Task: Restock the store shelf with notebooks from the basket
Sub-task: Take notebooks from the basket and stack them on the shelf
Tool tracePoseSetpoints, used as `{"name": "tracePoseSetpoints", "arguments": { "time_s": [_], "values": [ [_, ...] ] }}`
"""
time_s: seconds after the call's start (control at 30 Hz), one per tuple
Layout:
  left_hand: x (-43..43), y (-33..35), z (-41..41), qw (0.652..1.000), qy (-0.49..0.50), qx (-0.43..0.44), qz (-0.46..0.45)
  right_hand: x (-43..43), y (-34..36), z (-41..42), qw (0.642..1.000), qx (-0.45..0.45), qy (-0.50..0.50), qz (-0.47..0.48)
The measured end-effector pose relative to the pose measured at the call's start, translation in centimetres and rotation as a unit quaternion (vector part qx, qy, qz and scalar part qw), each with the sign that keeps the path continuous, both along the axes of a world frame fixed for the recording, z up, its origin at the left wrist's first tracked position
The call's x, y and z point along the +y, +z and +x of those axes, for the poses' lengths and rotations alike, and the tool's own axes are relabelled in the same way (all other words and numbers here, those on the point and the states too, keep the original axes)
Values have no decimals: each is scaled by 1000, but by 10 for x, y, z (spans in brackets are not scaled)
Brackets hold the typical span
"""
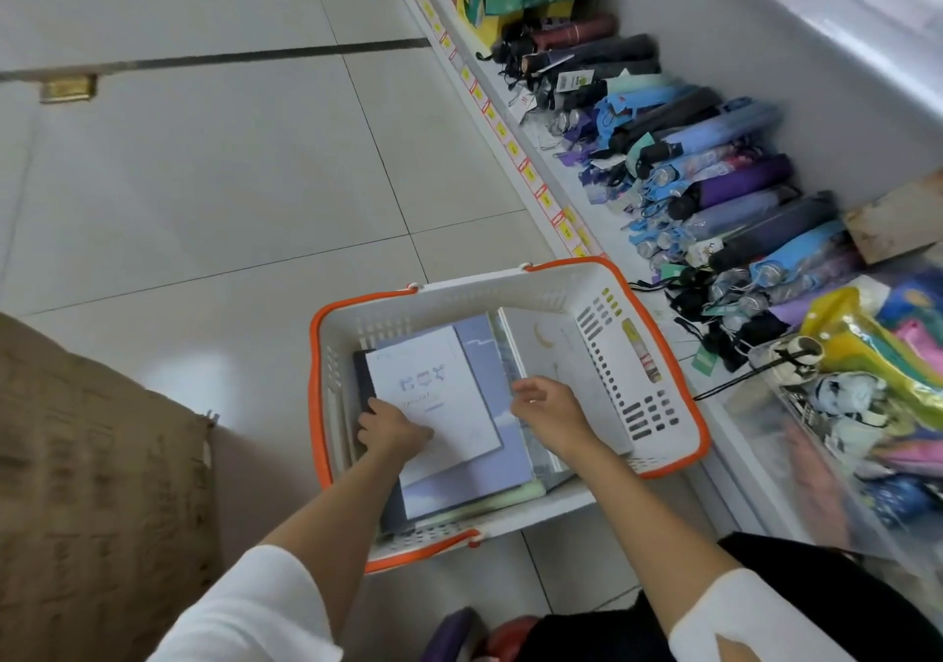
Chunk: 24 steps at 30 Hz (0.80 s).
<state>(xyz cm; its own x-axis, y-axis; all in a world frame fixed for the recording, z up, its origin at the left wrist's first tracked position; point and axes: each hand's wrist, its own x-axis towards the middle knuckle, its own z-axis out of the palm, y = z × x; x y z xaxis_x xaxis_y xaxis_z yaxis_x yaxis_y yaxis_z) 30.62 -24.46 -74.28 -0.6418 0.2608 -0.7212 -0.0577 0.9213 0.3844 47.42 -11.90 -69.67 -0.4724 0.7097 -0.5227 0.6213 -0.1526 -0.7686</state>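
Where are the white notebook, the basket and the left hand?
white notebook (439, 381), head view, middle of its cover.
basket (459, 304), head view, white far wall.
left hand (393, 429), head view, back of the hand.

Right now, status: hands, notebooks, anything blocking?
Left hand grips white notebook at its left edge, inside basket. Right hand at purple notebook right edge, grip unclear. Basket opening unobstructed.

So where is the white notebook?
The white notebook lies on a lilac notebook in the basket, lower centre of the head view, under the left hand.
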Motion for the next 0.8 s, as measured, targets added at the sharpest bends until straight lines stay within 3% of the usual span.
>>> {"name": "tracePoseSetpoints", "arguments": {
  "time_s": [0.23,0.6,0.7,0.8],
  "values": [
    [-3,-4,7,995,81,2,49,1,-5,20,1000,-3,-1,11],
    [7,-11,2,990,137,3,45,-4,4,12,1000,7,-5,8],
    [8,-10,3,984,143,33,97,-2,7,14,1000,9,-3,18],
    [16,3,3,968,156,-18,193,-2,8,17,1000,1,-5,23]
  ]
}}
